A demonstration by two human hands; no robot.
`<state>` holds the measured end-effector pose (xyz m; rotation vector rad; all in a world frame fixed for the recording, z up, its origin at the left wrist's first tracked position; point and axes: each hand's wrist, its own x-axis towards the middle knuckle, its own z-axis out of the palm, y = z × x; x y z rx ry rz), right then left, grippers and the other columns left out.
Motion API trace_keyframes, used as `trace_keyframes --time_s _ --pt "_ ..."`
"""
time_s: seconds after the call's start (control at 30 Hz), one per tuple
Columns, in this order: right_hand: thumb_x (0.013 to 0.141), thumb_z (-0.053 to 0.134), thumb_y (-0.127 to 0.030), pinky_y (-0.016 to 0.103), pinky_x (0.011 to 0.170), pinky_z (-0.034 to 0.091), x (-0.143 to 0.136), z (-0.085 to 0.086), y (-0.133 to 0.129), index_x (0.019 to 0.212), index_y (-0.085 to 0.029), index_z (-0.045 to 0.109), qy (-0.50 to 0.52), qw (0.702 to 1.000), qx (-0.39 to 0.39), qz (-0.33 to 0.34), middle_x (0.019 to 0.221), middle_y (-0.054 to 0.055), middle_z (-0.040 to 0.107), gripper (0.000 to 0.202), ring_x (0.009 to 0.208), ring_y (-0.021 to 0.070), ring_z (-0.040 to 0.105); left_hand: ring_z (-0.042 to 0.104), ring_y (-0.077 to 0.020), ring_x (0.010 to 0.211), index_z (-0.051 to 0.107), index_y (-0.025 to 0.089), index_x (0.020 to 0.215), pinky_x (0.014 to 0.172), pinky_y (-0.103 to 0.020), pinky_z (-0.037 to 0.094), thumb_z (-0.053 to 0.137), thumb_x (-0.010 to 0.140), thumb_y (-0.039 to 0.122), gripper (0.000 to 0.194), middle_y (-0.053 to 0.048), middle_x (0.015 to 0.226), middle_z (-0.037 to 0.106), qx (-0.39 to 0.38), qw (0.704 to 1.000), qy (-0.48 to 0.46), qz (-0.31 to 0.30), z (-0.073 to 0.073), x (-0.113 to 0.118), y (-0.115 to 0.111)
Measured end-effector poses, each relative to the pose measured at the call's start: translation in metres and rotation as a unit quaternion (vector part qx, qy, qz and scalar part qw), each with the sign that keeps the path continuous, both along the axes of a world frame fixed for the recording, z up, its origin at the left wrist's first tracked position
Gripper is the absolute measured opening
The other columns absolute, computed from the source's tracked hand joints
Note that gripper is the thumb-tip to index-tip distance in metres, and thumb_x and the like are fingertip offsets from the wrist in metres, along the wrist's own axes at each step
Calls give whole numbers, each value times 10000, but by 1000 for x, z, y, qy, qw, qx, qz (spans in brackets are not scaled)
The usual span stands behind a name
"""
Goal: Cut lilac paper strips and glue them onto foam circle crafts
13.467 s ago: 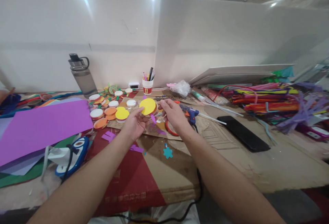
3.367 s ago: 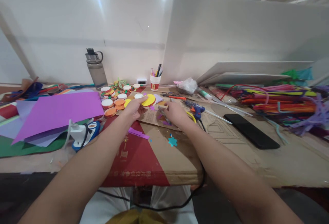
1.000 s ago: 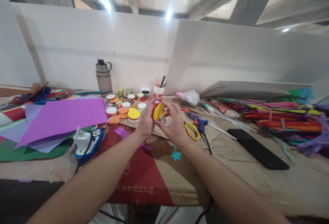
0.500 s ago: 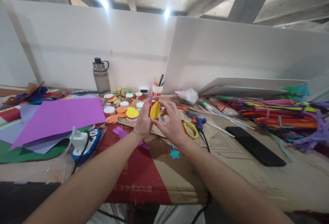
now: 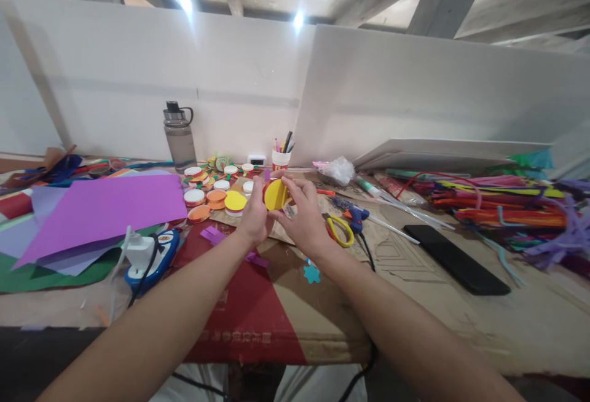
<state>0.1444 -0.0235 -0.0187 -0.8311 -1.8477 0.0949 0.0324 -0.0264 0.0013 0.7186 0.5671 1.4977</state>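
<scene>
Between my two hands is a round yellow disc [image 5: 275, 195] with a red edge, tilted up on its side above the cardboard. My left hand [image 5: 255, 216] is closed on its left side. From the right, my right hand [image 5: 304, 212] pinches the disc's rim with thumb and fingers. Just left of them stand several white-topped rounds [image 5: 194, 197], orange rounds [image 5: 216, 198] and a yellow-topped round [image 5: 235, 200]. Purple paper strips [image 5: 213, 235] lie beneath my left forearm, and a teal paper flower [image 5: 312, 273] beneath my right wrist.
Yellow-handled scissors [image 5: 342, 234] and a blue glue gun [image 5: 354, 216] lie right of my hands, near a black phone [image 5: 456, 260]. Purple paper [image 5: 110, 208], a power strip [image 5: 157, 260] and a bottle [image 5: 179, 144] are left. Behind stands a pen cup [image 5: 281, 159]; pipe cleaners [image 5: 511, 208] lie far right.
The yellow disc has turned so that more of its flat face shows. Both hands still hold it in nearly the same place, and the view has shifted slightly.
</scene>
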Motion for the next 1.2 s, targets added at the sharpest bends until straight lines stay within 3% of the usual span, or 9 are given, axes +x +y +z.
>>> trace_keyframes --time_s 0.1,0.23,0.3,0.4,0.6,0.87,1.2 --pt "705 763 -285 507 975 429 1 1 3 1310 -242 498 -24 999 -2 -31 1176 128 493 662 1146 299 453 681 -202 917 650 162 1065 686 -249 554 392 892 567 511 -101 960 718 16 999 -18 -38 -3 0 6" --pt "728 736 -362 479 947 443 6 6 5 1314 -242 504 -28 998 -48 2 1163 124 523 641 1093 279 495 693 -157 742 665 125 961 553 -187 532 582 846 375 287 -96 875 725 -34 998 -30 -50 -9 -6 11" --pt "804 647 -390 426 871 484 10 9 7 1290 -230 521 14 995 -93 31 1120 111 560 527 987 237 552 686 -133 679 664 121 923 555 -175 536 621 821 269 185 -81 823 724 -64 997 -43 -23 -11 -9 14" --pt "900 479 -397 363 797 497 16 10 13 1161 -185 591 99 981 -161 41 1036 92 612 355 867 186 585 696 -147 688 653 131 931 620 -225 575 653 798 232 167 -73 814 726 -91 995 -44 16 -13 -12 20" --pt "897 430 -437 307 699 495 19 3 23 1012 -178 628 134 956 -257 50 941 55 647 347 777 158 578 710 -190 722 641 108 920 660 -296 599 676 786 214 175 -107 854 728 -121 992 -26 29 -13 -13 26" --pt "875 452 -434 285 635 475 18 -1 25 978 -187 637 111 954 -275 54 877 37 647 326 687 146 561 703 -178 691 647 109 874 622 -285 597 672 780 179 120 -98 843 727 -109 993 2 44 -18 -16 31" --pt "858 481 -361 319 704 489 23 1 27 1006 -171 639 92 959 -266 39 957 63 668 288 758 156 582 692 -192 720 634 104 856 610 -325 598 634 801 171 86 -110 861 704 -92 995 44 19 -17 -22 32"
